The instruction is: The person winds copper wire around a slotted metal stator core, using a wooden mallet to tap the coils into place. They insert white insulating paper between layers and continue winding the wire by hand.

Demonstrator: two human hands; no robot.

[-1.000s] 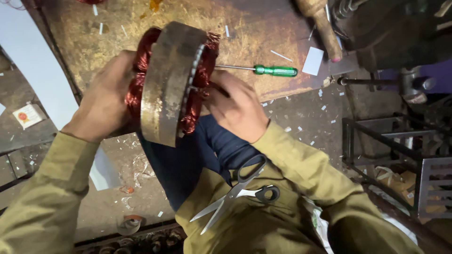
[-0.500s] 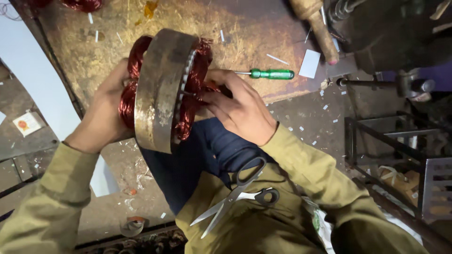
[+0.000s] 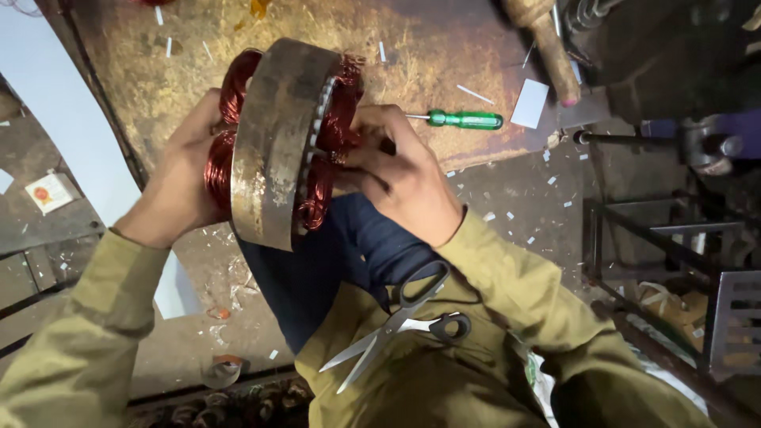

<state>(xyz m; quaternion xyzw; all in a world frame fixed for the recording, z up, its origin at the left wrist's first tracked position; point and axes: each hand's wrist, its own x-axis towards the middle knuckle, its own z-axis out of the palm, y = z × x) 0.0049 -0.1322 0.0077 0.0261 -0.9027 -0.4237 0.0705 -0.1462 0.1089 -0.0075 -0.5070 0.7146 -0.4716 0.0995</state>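
The left hand (image 3: 178,186) cupped the far side of the motor core (image 3: 281,143) at centre-left of the frame, fingers wrapped onto the copper coils (image 3: 224,162), apparently to keep the heavy ring on edge and steady. The right hand (image 3: 400,178) pressed against the near face, fingertips pinched into the windings (image 3: 337,119) by the slots, as if working a wire there. The core sat above the person's lap, in front of the worn counter (image 3: 412,47). Scissors (image 3: 400,325) lay open on the lap below, within easy reach. A green screwdriver (image 3: 464,120) and a white card (image 3: 529,103) rested near the counter's right edge, leaving bare surface behind the core. Metal frames (image 3: 658,238) crowded the right side.
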